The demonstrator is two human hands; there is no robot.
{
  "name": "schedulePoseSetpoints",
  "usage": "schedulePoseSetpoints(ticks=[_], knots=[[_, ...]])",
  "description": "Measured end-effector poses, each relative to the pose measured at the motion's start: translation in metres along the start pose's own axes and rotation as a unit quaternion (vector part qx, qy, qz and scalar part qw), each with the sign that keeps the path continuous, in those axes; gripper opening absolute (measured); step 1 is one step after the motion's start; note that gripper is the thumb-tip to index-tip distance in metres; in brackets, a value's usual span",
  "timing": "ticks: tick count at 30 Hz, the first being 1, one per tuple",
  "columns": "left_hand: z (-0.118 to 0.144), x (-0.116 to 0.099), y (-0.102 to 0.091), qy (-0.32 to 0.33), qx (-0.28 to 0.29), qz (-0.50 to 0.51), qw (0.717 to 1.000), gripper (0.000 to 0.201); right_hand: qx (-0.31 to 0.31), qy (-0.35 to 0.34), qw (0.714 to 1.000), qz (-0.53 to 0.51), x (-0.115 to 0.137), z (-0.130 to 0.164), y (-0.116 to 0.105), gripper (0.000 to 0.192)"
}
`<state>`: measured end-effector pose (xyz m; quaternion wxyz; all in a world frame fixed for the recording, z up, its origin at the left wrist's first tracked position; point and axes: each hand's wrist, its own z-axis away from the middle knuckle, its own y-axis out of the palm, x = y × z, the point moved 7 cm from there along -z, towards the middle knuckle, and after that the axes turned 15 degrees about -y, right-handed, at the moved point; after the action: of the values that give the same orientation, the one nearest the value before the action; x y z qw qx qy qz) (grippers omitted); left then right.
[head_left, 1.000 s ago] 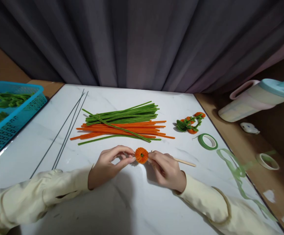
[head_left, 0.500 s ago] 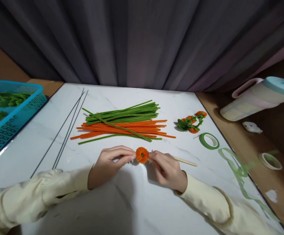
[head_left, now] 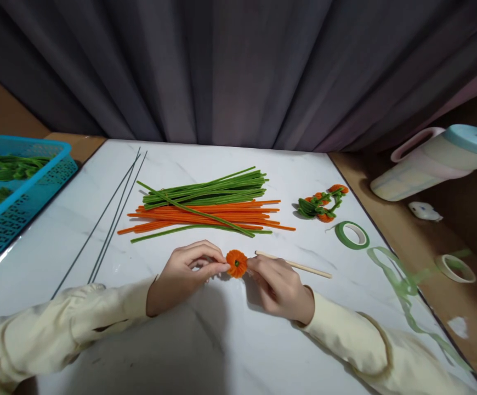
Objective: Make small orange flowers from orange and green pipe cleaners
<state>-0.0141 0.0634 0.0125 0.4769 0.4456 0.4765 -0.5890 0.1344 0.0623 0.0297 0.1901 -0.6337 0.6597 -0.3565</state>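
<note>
**Inspector:** Head view, centre of the frame first. What do the hands hold?

**Assistant:** The left hand point(head_left: 180, 272) and the right hand point(head_left: 278, 284) meet just below centre. Between them sits a small orange pompom point(head_left: 237, 263), a round coil of orange fuzzy stem with a dark green spot at its middle. The left thumb and forefinger pinch its left side; the right fingertips grip its right side. Both hands are closed on it, not slack. Cream sleeves point(head_left: 57, 329) run to the lower corners of the frame.

**Inspector:** Where does it lie relative to the surface?

**Assistant:** Low over the white marble table point(head_left: 222, 351); I cannot tell whether it touches.

**Inspector:** Surroundings?

**Assistant:** A thin wooden stick point(head_left: 294, 265) lies just beside the right hand, running toward the right. Above the hands, at centre, lies a pile of orange stems point(head_left: 209, 215), with green stems point(head_left: 217, 189) above and across it. At centre left, 3 dark wires point(head_left: 111, 219) lie diagonally. At right of centre lies a small cluster of finished orange and green pieces point(head_left: 321, 204), and just below it a green tape roll point(head_left: 352, 235). A loose green tape strip point(head_left: 403, 291) trails toward the lower right.

**Inspector:** Edges of the frame?

**Assistant:** A blue basket point(head_left: 28, 186) with green material stands at the left edge. A pastel jug point(head_left: 427, 170) lies at the upper right, beyond the table. Dark curtain point(head_left: 238, 71) fills the top.
</note>
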Motion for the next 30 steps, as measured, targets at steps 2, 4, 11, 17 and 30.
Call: schedulePoseSetpoints(ticks=[2, 4, 11, 17, 30], knots=[[0.003, -0.005, 0.001, 0.053, 0.002, -0.042, 0.998, 0.008, -0.001, -0.001, 1.0, 0.001, 0.0, 0.0, 0.0, 0.028], [0.007, -0.01, 0.002, 0.112, -0.001, -0.091, 0.99, 0.005, 0.002, -0.002, 1.0, 0.0, 0.001, 0.0, 0.0, 0.027], [0.015, -0.024, 0.003, 0.221, -0.048, -0.2, 0.953, 0.01, 0.01, -0.007, 1.0, -0.009, 0.002, 0.0, 0.002, 0.025], [0.016, -0.023, 0.0, 0.219, -0.081, -0.212, 0.949, 0.012, -0.042, 0.035, 0.989, -0.134, -0.006, -0.006, -0.008, 0.011], [0.019, -0.026, 0.0, 0.238, -0.075, -0.197, 0.948, 0.011, 0.005, 0.021, 0.992, -0.128, -0.009, -0.005, -0.002, 0.015]])
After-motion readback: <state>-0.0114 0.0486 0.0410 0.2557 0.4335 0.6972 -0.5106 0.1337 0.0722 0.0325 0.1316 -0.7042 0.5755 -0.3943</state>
